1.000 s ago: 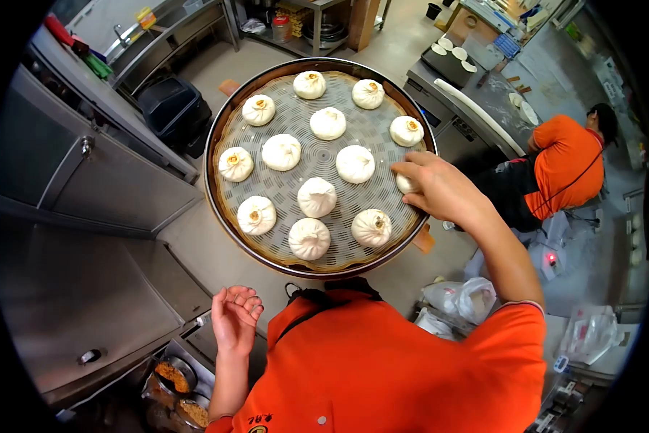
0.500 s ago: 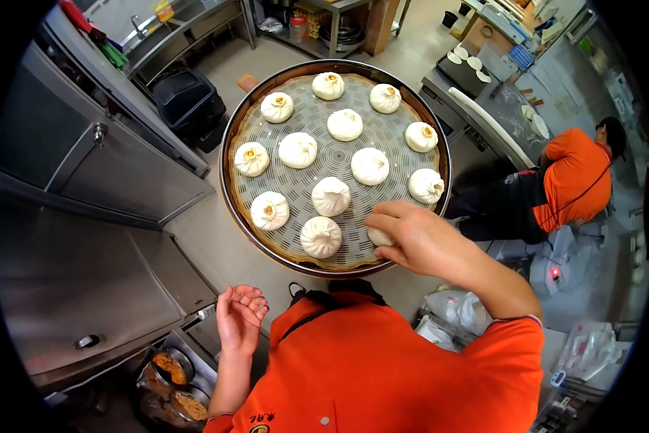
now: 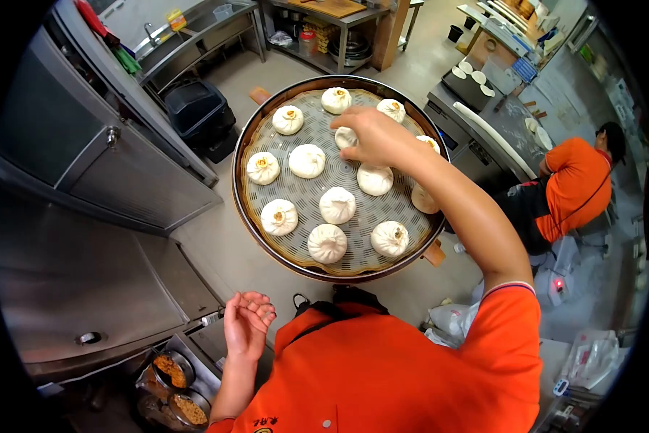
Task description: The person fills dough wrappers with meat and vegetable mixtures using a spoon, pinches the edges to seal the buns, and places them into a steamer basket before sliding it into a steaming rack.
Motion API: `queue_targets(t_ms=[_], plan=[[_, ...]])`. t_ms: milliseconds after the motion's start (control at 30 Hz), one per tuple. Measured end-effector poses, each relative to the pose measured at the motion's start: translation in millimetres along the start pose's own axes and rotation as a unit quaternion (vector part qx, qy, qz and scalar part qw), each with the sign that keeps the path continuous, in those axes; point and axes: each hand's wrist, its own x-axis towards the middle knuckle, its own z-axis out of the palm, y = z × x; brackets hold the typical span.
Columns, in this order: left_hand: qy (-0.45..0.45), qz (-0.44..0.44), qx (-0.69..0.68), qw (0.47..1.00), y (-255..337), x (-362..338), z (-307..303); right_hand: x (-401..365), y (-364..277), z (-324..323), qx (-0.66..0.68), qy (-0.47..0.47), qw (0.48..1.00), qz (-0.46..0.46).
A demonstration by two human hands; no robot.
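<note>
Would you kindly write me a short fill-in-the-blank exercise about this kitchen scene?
1. The hand with its fingers around a bun is the person's ____ one.
2. The person's left hand holds ____.
3. Counting those partly hidden, ____ buns are on the tray.
4. The shirt on the co-worker is ____.

Missing words: right; nothing; thirteen; orange.
</note>
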Motion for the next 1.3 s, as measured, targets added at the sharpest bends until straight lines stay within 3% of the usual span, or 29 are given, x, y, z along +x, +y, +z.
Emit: queue_targets(t_ms=[67, 267, 433, 500, 567, 633, 733, 933, 1033, 1100, 1167, 1233, 1300], plan=[[0.022, 0.002, -0.005, 1.000, 0, -3, 1, 8, 7, 12, -0.030, -0.046, 0.998, 0.007], [0.031, 0.010, -0.024, 0.999, 0, -7, -12, 11, 7, -1, -0.039, -0.011, 0.998, 0.040], [0.033, 0.012, -0.025, 0.999, 1, -9, -15, 8, 2, 6, -0.075, -0.046, 0.993, 0.082], [0.032, 0.015, -0.029, 0.999, 1, -7, -14, 9, -23, 2, -0.072, 0.068, 0.995, -0.005], [0.044, 0.018, -0.030, 0.998, 0, -8, -13, 15, -43, 11, -0.044, 0.055, 0.997, -0.023], [0.044, 0.014, -0.026, 0.999, 0, -7, -12, 21, -54, 26, 0.077, -0.056, 0.994, -0.059], [0.039, 0.010, -0.025, 0.999, -1, -8, -9, 27, -59, 44, 0.033, -0.106, 0.990, -0.087], [0.047, 0.023, -0.033, 0.998, 3, -7, -15, 39, -47, 47, 0.030, -0.033, 0.997, -0.058], [0.049, 0.019, -0.031, 0.998, 1, -11, -16, 36, -45, 45, 0.024, -0.069, 0.996, -0.048], [0.051, 0.010, -0.036, 0.998, 1, -10, -18, 15, -47, 13, 0.018, 0.019, 1.000, -0.015], [0.055, 0.022, -0.038, 0.998, 3, -10, -23, 5, -46, -6, -0.005, 0.004, 1.000, -0.013], [0.060, 0.025, -0.036, 0.997, 6, -9, -23, -20, -44, -41, -0.012, -0.174, 0.981, 0.084], [0.062, 0.027, -0.032, 0.997, 5, -6, -22, -54, -39, -35, 0.023, -0.170, 0.985, 0.015]])
